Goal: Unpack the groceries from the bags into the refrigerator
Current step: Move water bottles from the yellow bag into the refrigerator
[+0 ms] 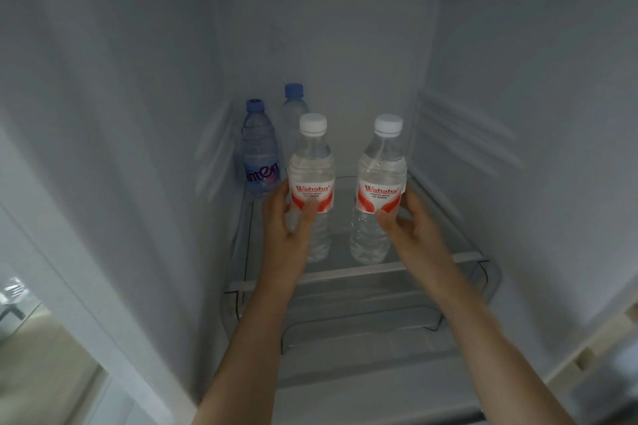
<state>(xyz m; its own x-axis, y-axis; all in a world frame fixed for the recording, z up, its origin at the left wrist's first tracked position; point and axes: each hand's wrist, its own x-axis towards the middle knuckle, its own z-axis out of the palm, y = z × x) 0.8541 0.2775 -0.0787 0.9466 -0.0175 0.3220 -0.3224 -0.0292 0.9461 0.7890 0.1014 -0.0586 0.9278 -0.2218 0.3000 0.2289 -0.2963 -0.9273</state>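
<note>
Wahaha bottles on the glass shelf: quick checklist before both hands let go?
1. Left hand grips the left Wahaha bottle: ok.
2. Right hand grips the right Wahaha bottle: ok.
3. Both bottles upright, caps on: ok.
4. Bases fully seated on the glass shelf: cannot tell.
5. Apart from the blue-capped bottles behind: ok.

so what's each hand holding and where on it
Each hand grips a white-capped water bottle at mid-body, at the lower edge of its red label: left hand on the left bottle, right hand on the right bottle.
</note>
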